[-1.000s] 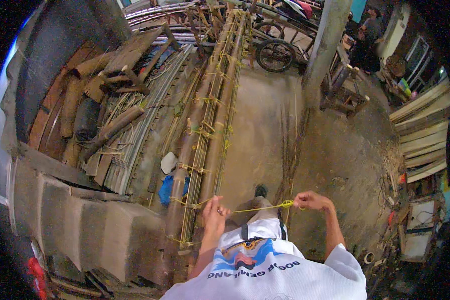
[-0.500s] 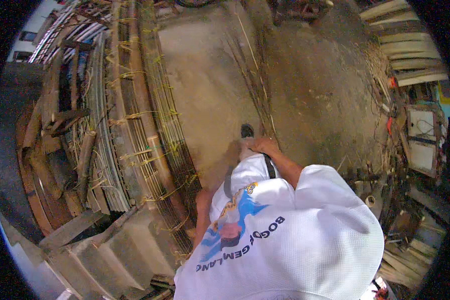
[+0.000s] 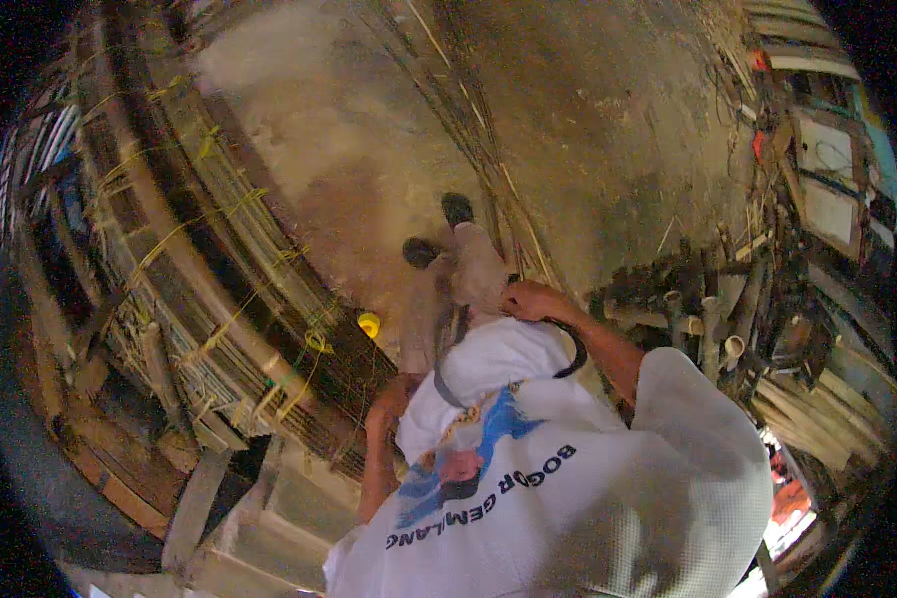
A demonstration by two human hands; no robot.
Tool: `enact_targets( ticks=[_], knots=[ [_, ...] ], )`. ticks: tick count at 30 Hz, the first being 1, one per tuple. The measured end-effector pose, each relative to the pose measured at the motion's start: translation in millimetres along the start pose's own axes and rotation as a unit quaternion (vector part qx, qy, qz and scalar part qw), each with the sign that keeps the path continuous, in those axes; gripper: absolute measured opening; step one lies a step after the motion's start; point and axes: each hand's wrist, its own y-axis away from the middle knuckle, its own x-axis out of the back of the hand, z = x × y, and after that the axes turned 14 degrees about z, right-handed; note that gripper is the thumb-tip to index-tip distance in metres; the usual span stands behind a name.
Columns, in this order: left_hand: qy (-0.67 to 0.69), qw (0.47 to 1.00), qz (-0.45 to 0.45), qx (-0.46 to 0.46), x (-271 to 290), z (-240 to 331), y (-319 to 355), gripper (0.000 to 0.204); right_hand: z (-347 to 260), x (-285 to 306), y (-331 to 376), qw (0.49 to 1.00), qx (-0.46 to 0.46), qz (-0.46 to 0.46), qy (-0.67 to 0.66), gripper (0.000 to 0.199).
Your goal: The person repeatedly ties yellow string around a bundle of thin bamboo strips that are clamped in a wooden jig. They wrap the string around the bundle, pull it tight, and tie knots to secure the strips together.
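My right hand [image 3: 536, 301] is in front of my right thigh with its fingers curled in. A small dark spot shows at its fingertips, and I cannot make out what it is. Beside my left hip hangs my left hand [image 3: 397, 395], blurred and dim, its fingers not clear. Close to that hand runs a long stack of thin strips and poles [image 3: 254, 234], tied with yellow string. A dark strap [image 3: 576, 355] loops out from my white shirt [image 3: 568, 468] near my right forearm. Both of my dark shoes [image 3: 456, 207] stand on the floor.
Long thin sticks [image 3: 483, 149] lie along the brown floor [image 3: 339, 149] ahead. A yellow round object [image 3: 369, 324] sits by the tied stack. Cut bamboo pieces [image 3: 710, 324] and a pale cabinet [image 3: 829, 189] are at the right. Timber [image 3: 120, 439] is piled at the left.
The view has turned and moved forward, with the tied stack now slanting across the left. Both shoes and the yellow object have come into sight. My right hand stays by the thigh.
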Motion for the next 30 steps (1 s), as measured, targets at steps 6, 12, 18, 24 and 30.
enact_targets(
  ticks=[6, 12, 18, 24, 30],
  knots=[
    [-0.111, 0.991, 0.041, -0.065, -73, -92, -140, 0.032, 146, -32, -39, 0.886, -0.356, 0.197, -0.224, 0.031],
    [0.011, 0.915, 0.400, 0.057, -121, -58, -218, 0.032, 420, -145, -83, 0.900, -0.215, 0.367, 0.096, 0.029],
    [-0.064, 0.888, 0.435, 0.131, -106, -43, -241, 0.028, 512, -223, -210, 0.857, -0.346, 0.380, 0.023, 0.025],
    [-0.210, 0.804, 0.552, -0.069, -153, -145, -263, 0.031, 573, -253, -252, 0.893, -0.236, 0.359, 0.138, 0.022],
    [-0.029, 0.875, 0.455, 0.164, -127, -85, -244, 0.034, 518, -228, -266, 0.882, -0.328, 0.339, 0.010, 0.028]
  ],
)
